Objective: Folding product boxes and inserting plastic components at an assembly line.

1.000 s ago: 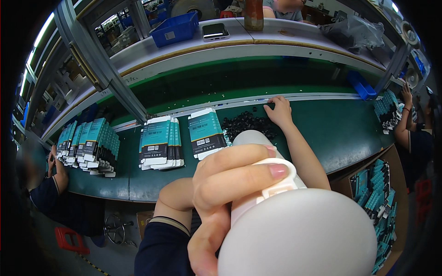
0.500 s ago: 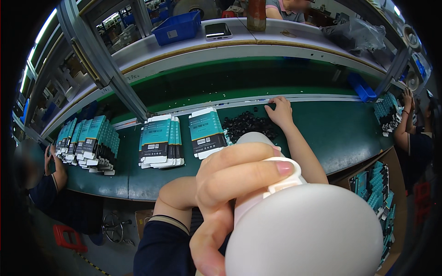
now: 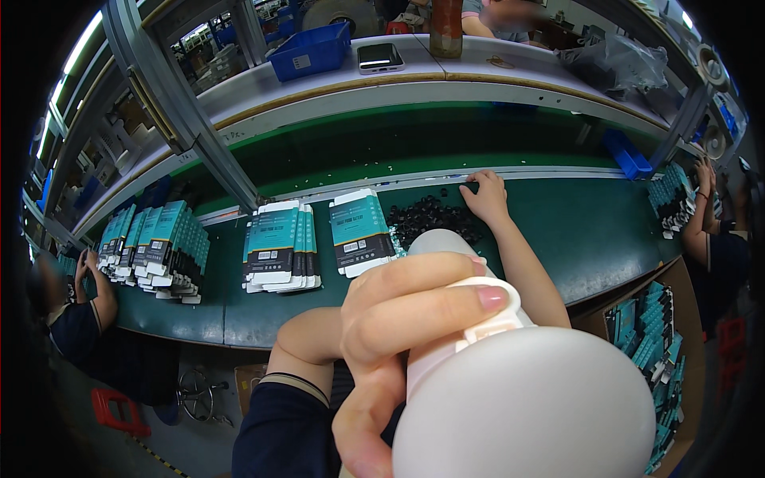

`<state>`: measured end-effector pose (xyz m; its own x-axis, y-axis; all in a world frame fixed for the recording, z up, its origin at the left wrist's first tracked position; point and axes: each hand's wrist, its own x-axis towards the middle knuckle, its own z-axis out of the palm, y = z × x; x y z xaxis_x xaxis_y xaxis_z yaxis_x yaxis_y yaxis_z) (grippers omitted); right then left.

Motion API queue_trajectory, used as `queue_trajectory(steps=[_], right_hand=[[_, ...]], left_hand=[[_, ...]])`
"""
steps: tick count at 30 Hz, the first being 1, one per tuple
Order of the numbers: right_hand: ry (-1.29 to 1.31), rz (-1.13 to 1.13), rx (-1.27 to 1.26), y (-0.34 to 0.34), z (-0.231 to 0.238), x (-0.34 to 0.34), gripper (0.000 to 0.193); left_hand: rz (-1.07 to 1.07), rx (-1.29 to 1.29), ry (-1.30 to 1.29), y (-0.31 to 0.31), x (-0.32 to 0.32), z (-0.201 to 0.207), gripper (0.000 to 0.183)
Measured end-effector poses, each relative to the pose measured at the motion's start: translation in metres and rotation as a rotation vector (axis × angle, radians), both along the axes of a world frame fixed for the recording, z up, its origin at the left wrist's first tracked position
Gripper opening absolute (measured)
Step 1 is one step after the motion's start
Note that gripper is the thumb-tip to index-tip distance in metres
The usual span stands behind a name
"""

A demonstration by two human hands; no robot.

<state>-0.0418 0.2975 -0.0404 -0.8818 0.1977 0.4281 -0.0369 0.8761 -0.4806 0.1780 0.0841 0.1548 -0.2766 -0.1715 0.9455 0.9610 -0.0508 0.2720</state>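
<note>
Close up, my left hand (image 3: 398, 327) is wrapped round a white, smooth, rounded plastic device (image 3: 526, 406) with a small loop on it. The device's bulging face fills the lower middle and hides part of my right forearm. Farther off, my right hand (image 3: 484, 195) lies at the bench's back rail, thumb and fingers apart, with nothing visible in it. Just left of that hand is a heap of small black parts (image 3: 430, 217). Beside the heap stand teal-and-black flat cartons (image 3: 358, 231), with another stack (image 3: 279, 243) to their left.
More cartons (image 3: 159, 247) crowd the green bench (image 3: 590, 231) at left, near a co-worker. A cardboard box (image 3: 681, 334) of cartons stands at lower right. The shelf (image 3: 414, 68) above holds a blue bin (image 3: 311, 52), phone and bottle. Another person's hands show at far right.
The whole view has shifted slightly. The white device sits a little lower in my left hand's grip area; my right hand stays by the rail with its fingers slightly shifted.
</note>
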Motion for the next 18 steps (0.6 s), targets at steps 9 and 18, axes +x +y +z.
queue_trajectory(steps=[9,18], right_hand=[[-0.001,-0.007,-0.020,-0.0016,0.0012,-0.0010,0.025],[0.009,0.001,-0.012,-0.0020,0.0007,0.0000,0.026]], left_hand=[[0.014,0.027,-0.002,0.0014,0.0004,-0.0009,0.055],[0.015,0.049,0.026,0.0070,-0.0053,0.0047,0.051]])
